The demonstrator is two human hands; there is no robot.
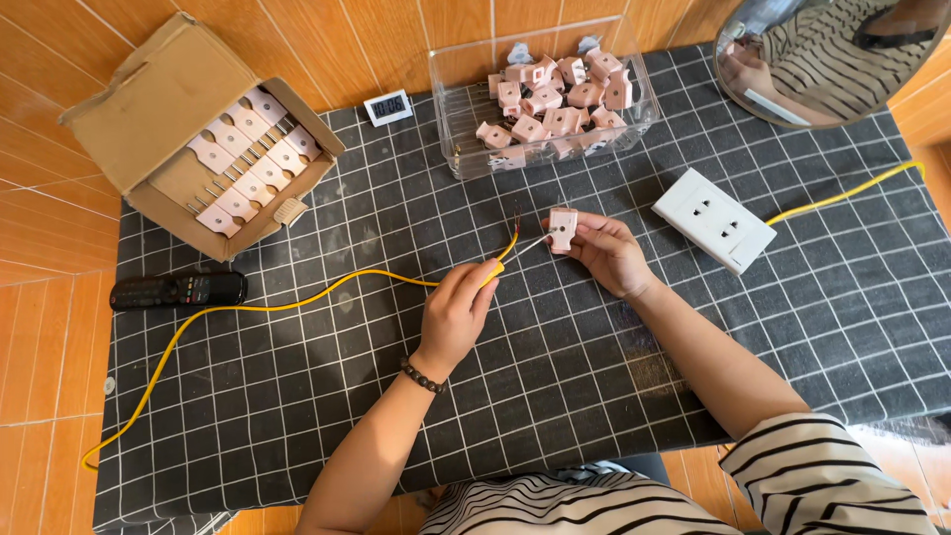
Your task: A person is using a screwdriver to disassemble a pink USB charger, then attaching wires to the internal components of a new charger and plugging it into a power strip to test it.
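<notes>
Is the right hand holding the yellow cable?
No, the right hand holds a pink plug; the left hand grips the yellow cable.

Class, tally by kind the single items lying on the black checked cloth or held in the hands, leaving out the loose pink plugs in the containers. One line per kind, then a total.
Cardboard box: 1
Clear plastic tub: 1
Black remote control: 1
Small digital clock: 1
White socket block: 1
Yellow cable, in left hand: 1
Pink plug, in right hand: 1
Total: 7
</notes>
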